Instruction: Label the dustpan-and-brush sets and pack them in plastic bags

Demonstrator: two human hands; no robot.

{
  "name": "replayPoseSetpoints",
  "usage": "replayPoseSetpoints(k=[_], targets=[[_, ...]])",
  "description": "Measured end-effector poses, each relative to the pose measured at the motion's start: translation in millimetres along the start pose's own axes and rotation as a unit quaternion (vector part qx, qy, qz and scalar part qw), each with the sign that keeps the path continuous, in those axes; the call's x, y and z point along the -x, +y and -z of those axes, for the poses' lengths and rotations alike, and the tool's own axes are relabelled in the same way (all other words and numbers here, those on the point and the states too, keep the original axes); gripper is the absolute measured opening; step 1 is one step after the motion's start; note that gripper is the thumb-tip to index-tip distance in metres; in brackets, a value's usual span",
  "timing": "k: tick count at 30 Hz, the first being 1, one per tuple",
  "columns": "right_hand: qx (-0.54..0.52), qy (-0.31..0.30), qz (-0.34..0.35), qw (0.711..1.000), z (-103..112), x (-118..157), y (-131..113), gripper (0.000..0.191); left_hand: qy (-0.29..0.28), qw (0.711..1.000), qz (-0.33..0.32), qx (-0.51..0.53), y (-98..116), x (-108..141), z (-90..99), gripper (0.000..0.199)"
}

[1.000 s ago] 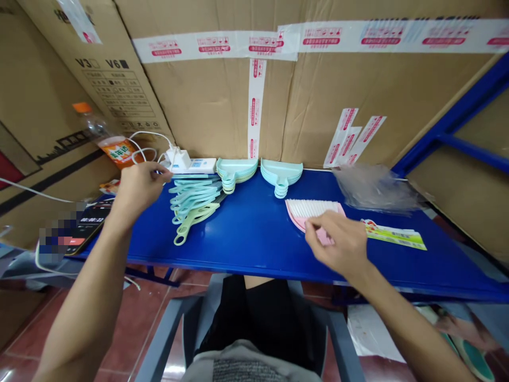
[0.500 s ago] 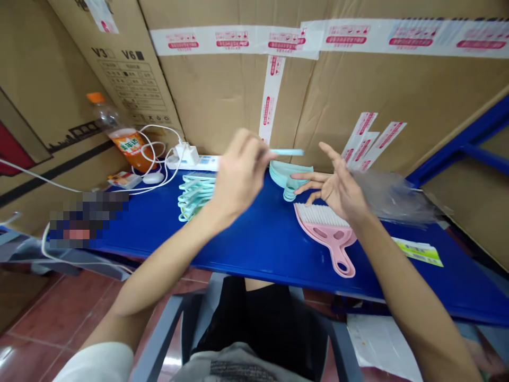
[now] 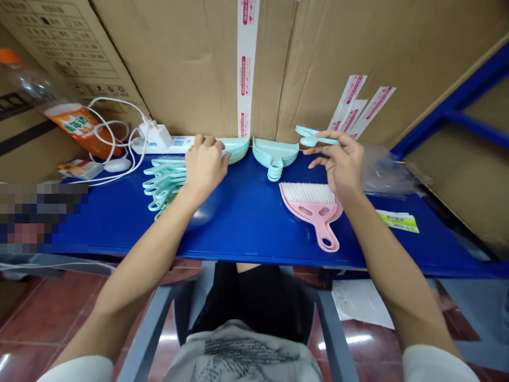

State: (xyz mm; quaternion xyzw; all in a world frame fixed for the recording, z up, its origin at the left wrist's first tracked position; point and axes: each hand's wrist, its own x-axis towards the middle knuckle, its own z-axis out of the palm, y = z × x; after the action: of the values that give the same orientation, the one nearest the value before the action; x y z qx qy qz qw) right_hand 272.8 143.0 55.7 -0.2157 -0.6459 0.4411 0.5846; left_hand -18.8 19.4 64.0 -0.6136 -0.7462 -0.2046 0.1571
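Note:
My left hand (image 3: 207, 164) reaches over the left stack of light green-blue dustpans (image 3: 165, 183). Its fingers are bent round the top dustpan, and the hand hides the middle of the stack. In my right hand (image 3: 344, 159), a thin light blue piece with a handle (image 3: 314, 139), shaped like a small dustpan, is pinched above the table and seen nearly edge-on. Between the hands, a second stack of light blue dustpans (image 3: 274, 154) lies against the cardboard. Below my right hand is a pink dustpan (image 3: 326, 233) with a white-bristled brush (image 3: 308, 193) nested in it.
On the blue table (image 3: 246, 223), a white power strip (image 3: 181, 143) with cables and an orange drink bottle (image 3: 75, 122) stand at the left. Clear plastic bags (image 3: 385, 170) and a yellow-green label (image 3: 397, 220) lie at the right. A cardboard wall (image 3: 191, 69) borders the back.
My left hand has moved from mid-air to the left stack. The light blue piece it held is now in my right hand, which has closed on it. The view has tilted down.

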Motion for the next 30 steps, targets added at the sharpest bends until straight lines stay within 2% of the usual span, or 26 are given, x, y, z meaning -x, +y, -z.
replayPoseSetpoints(k=[3,7,12,17,19,24,30], targets=[[0.023,0.011,0.015,1.000,3,-2,7,0.013,-0.055,0.996,0.045,-0.046,-1,1,-2.2,0.033],[0.035,0.012,0.030,0.999,3,-2,10,0.012,-0.059,0.994,0.068,-0.057,1,2,-6.1,0.032],[0.039,0.000,0.035,0.999,0,2,6,0.016,-0.022,0.996,0.068,-0.045,-1,1,-6.4,0.032],[0.038,0.000,0.032,0.999,-5,6,5,0.016,-0.005,0.994,0.109,-0.014,-1,-4,-4.4,0.032],[0.037,-0.003,0.031,0.999,-8,7,4,0.017,0.020,0.993,0.115,0.010,-5,-6,-6.4,0.030],[0.036,-0.006,0.030,0.999,-12,10,2,0.020,0.109,0.987,0.083,0.085,-21,-11,-19.7,0.020],[0.053,-0.005,0.032,0.998,-13,11,2,0.025,0.138,0.978,0.066,0.139,-33,-14,-27.6,0.013]])
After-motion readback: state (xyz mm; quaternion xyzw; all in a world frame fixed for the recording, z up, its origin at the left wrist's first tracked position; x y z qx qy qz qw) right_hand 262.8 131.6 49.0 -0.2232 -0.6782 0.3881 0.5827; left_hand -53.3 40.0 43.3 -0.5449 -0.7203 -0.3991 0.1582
